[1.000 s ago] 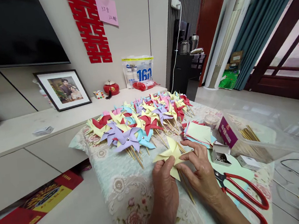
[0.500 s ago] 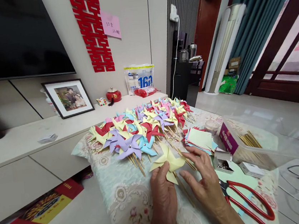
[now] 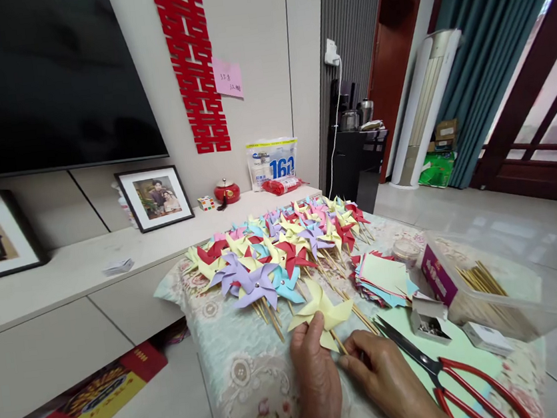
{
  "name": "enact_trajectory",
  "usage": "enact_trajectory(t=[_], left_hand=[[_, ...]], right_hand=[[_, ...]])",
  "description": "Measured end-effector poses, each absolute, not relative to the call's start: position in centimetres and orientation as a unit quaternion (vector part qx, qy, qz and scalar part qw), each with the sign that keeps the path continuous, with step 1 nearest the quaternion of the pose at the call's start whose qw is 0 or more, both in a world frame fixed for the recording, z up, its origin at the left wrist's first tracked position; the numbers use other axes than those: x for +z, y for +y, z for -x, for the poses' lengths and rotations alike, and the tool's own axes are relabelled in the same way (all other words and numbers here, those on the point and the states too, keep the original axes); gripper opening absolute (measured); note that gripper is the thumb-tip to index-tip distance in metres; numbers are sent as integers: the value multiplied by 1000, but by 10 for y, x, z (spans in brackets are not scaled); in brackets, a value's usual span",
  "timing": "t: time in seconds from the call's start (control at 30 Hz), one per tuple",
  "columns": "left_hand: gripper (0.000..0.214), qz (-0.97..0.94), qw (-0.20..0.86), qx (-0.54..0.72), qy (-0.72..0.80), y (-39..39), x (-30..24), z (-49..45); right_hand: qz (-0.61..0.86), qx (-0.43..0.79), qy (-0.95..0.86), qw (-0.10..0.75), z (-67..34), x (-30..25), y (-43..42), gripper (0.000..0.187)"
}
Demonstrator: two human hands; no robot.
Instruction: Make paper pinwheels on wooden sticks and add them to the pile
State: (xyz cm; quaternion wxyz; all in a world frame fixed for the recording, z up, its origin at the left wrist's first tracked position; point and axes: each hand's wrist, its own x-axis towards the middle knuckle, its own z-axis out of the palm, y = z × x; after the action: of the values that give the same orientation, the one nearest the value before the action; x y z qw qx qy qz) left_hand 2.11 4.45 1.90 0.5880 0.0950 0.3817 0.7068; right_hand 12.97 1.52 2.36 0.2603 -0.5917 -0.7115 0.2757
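My left hand [image 3: 316, 374] pinches a pale yellow paper pinwheel [image 3: 323, 312] at its lower blades, holding it just above the floral tablecloth [image 3: 234, 348]. My right hand [image 3: 386, 379] sits beside it with fingertips closed on the pinwheel's thin wooden stick [image 3: 339, 343] below the paper. Behind them lies a big spread of finished pinwheels [image 3: 283, 249] in purple, blue, red, yellow and pink, their sticks pointing toward me.
Right of my hands lie red-handled scissors [image 3: 458, 376], a stack of coloured paper squares [image 3: 384, 277], a small box of pins [image 3: 428, 323], a round lidded tub [image 3: 406, 249] and a clear bin of sticks [image 3: 483, 283]. A low TV cabinet [image 3: 65, 280] with framed photos runs along the left.
The view has tilted up and shifted. My right hand has drawn back from the pinwheel's blade down to its stick. My left hand keeps its hold on the yellow pinwheel.
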Motion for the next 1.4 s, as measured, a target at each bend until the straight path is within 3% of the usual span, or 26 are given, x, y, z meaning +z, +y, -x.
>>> enact_trajectory(t=[0.2,0.43,0.67,0.97,1.4], left_hand=[[28,-112,593,711,360,42,20,-24],[47,-70,598,723,339,40,22,-25],[27,-73,591,733,330,47,11,-28],[26,-98,595,718,349,39,24,-28],[38,-44,612,707,352,39,20,-28]], right_hand=[[591,279,-704,278,-135,20,26,20],[592,285,-684,317,-141,30,54,28],[592,362,-650,310,-135,16,40,38],[569,379,-693,228,-137,5,23,9],[582,316,-699,268,-141,21,55,14]])
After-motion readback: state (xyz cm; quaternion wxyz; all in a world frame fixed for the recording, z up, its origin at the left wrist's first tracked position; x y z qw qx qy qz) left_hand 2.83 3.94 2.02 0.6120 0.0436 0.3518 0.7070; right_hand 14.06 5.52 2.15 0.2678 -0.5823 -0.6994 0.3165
